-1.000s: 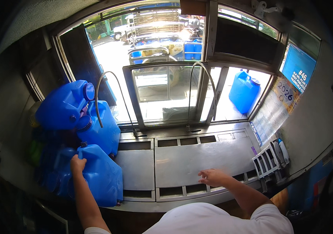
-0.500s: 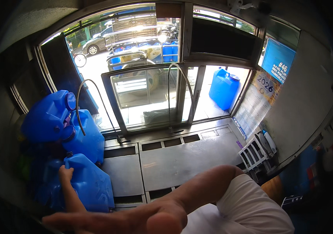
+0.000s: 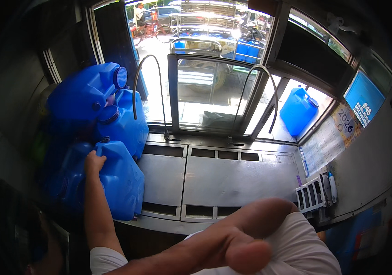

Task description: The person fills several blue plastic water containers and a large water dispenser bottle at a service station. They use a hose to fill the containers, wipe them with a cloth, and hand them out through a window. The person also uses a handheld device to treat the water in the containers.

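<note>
My left hand point(image 3: 95, 162) reaches forward and is closed around the top handle of a blue water jug point(image 3: 121, 181) at the near left of the counter. A black spout cap stands up just beyond my fingers. Behind it are another blue jug point(image 3: 134, 117) and, on top, a tilted blue jug point(image 3: 83, 89) with a wide round cap. My right arm is bent across the lower part of the view, very close. My right hand point(image 3: 214, 250) is held edge-on with the thumb apart and nothing seen in it; its fingertips run out of view at the lower edge.
A metal counter point(image 3: 237, 181) with slotted openings runs below a sliding window point(image 3: 212, 96). Two curved hoses point(image 3: 136, 87) rise from its far edge. Outside stand a single blue jug point(image 3: 299, 112) and a vehicle with more jugs. A white plastic rack point(image 3: 313, 195) sits at the right end.
The view has turned, so the counter and jugs appear farther right and higher. My left hand keeps its hold on the jug handle. My right hand appears farther right. A cyclist shows outside.
</note>
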{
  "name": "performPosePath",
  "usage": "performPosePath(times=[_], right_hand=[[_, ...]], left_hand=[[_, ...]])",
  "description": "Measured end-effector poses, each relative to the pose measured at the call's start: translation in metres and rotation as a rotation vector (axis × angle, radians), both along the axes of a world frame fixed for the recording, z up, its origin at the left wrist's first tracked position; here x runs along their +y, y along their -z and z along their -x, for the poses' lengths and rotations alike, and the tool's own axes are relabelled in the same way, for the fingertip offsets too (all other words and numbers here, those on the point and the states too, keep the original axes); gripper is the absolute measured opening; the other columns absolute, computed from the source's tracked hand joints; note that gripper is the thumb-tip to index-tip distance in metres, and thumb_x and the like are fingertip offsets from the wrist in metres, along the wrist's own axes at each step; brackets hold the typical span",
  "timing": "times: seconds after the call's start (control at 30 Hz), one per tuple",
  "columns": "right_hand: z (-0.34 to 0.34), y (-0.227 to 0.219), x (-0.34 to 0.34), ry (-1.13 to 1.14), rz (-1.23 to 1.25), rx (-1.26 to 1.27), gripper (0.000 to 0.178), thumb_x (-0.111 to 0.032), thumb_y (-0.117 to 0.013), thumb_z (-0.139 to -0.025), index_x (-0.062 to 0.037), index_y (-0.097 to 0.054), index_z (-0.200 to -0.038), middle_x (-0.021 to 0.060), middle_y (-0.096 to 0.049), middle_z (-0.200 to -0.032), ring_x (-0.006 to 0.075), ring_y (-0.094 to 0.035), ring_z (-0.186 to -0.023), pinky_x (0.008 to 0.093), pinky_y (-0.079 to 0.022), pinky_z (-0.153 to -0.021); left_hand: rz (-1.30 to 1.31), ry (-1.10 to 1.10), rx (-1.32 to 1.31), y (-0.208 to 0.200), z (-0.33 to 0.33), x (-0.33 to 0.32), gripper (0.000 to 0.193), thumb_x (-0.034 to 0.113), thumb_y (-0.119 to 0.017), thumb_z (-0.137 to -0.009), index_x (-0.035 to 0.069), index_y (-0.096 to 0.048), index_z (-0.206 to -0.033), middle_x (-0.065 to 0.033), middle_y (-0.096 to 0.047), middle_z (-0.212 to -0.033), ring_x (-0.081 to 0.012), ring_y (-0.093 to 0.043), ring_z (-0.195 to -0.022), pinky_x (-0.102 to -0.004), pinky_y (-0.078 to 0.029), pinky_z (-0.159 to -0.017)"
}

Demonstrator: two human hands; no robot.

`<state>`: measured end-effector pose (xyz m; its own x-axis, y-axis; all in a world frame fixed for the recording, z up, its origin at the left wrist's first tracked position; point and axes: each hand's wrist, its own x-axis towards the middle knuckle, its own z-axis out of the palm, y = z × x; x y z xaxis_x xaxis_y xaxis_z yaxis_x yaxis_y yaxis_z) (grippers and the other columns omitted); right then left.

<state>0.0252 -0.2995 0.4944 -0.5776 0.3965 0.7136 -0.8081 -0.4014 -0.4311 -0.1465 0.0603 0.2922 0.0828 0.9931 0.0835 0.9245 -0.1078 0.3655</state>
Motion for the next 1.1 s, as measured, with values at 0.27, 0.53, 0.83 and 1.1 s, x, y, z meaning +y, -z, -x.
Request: performPosePath(times=[0.27, 0.53, 0.83, 1.1], right_hand=[[-0.154, 0.191, -0.001, 1.016, 0.118, -1.339, 0.053, -0.037, -0.059, -0.093, -0.0031, -0.047, -0.132, 0.0109, -0.063, -0.102, 0.0193, -0.060, -0.097, 0.0348, -0.049, -0.088], [-0.182, 0.444, -0.248, 0.514, 1.200, -2.116, 0.031, -0.033, -0.067, -0.078, -0.0061, -0.070, -0.092, 0.0087, -0.070, -0.081, 0.0223, -0.065, -0.073, 0.0360, -0.053, -0.064], [-0.130, 0.523, -0.325, 0.665, 1.096, -1.866, 0.057, -0.044, -0.069, -0.076, -0.0055, -0.063, -0.118, 0.0140, -0.067, -0.105, 0.0282, -0.066, -0.090, 0.0436, -0.056, -0.073], [-0.061, 0.446, -0.354, 0.790, 1.500, -1.779, 0.045, -0.022, -0.062, -0.074, -0.0120, -0.062, -0.118, 0.0126, -0.063, -0.115, 0.0278, -0.060, -0.106, 0.0438, -0.053, -0.078]], left_hand=[[0.063, -0.062, 0.037, -0.003, 0.008, -0.004, 0.066, 0.036, -0.067, -0.072, 0.002, -0.056, -0.126, -0.0203, -0.057, -0.127, -0.0342, -0.056, -0.117, -0.0403, -0.044, -0.099], [-0.005, -0.126, 0.167, -0.043, -0.009, -0.021, 0.071, 0.056, -0.067, -0.074, 0.002, -0.059, -0.119, -0.0195, -0.062, -0.120, -0.0331, -0.060, -0.111, -0.0428, -0.047, -0.095], [-0.128, 0.192, 0.010, 0.032, -0.008, 0.041, 0.081, 0.050, -0.077, -0.070, -0.015, -0.054, -0.112, -0.0310, -0.062, -0.109, -0.0403, -0.063, -0.099, -0.0444, -0.049, -0.087], [-0.117, 0.914, -0.034, 0.105, -0.181, -0.088, 0.079, 0.050, -0.076, -0.071, -0.013, -0.054, -0.115, -0.0297, -0.060, -0.113, -0.0404, -0.059, -0.104, -0.0444, -0.046, -0.092]])
